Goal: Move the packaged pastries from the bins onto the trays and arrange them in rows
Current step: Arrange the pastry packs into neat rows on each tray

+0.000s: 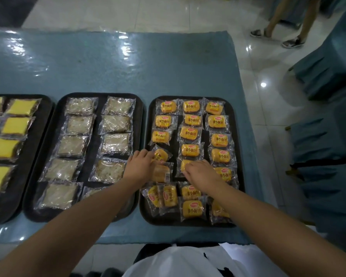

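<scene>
Three black trays lie side by side on a blue table. The right tray (pixel 240 160) holds several small orange bread packets in three rough rows, with a loose cluster at its near end. My left hand (pixel 139 165) reaches over the tray's left edge and pinches a tilted orange packet (pixel 161 154) in the left row. My right hand (pixel 200 172) rests with curled fingers on another orange packet (pixel 185 164) in the middle row. The middle tray (pixel 96 136) carries pale square pastries in clear wrap, in two rows. The left tray (pixel 42 128) carries yellow cake slices.
The table (pixel 112 64) is covered with glossy plastic film beyond the trays. Blue-covered chairs (pixel 326 72) stand to the right on a white tiled floor. A person's legs (pixel 284 23) in sandals stand at the upper right. No bins are visible.
</scene>
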Available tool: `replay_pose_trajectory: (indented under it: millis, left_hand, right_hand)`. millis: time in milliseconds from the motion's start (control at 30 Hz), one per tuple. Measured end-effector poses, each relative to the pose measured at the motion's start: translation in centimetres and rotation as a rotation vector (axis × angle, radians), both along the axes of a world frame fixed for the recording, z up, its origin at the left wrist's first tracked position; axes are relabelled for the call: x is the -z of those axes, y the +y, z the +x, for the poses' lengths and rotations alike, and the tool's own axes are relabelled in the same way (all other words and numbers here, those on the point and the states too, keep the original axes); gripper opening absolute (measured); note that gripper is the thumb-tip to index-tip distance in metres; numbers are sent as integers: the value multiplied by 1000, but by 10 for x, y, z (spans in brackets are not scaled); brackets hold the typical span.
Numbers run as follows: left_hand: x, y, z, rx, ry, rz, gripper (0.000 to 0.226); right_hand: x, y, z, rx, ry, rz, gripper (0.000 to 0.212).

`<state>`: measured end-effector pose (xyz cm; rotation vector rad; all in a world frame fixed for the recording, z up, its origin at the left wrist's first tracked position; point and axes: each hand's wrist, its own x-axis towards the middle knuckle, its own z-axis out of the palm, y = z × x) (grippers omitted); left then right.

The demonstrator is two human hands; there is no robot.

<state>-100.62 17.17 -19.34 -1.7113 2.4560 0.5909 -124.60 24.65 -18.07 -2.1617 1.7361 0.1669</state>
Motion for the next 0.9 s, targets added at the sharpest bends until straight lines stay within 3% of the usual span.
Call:
replay_pose_trajectory:
  millis: [200, 367, 567, 667, 833, 900]
  left_hand:
    - [4, -44, -23, -10, 17, 84, 37]
    - [14, -60, -42, 259, -176, 132, 59]
    - [14, -58, -36, 287, -247, 81, 44]
    - [2, -61, -21, 204, -155, 108, 38]
    - [-20, -67, 12, -102, 33, -9, 23]
    - [-24, -68, 20, -242, 113, 27, 21]
  right_hand:
    - [8, -29, 20, 12, -51, 24, 23]
    - [11, -35, 23, -28, -47, 87, 19]
    - [14, -33, 19, -56, -48, 83, 23]
    - [13, -36, 15, -50, -52, 61, 25]
    - [9, -42, 7, -52, -38, 66, 28]
    - [9, -43, 4, -22, -51, 59, 27]
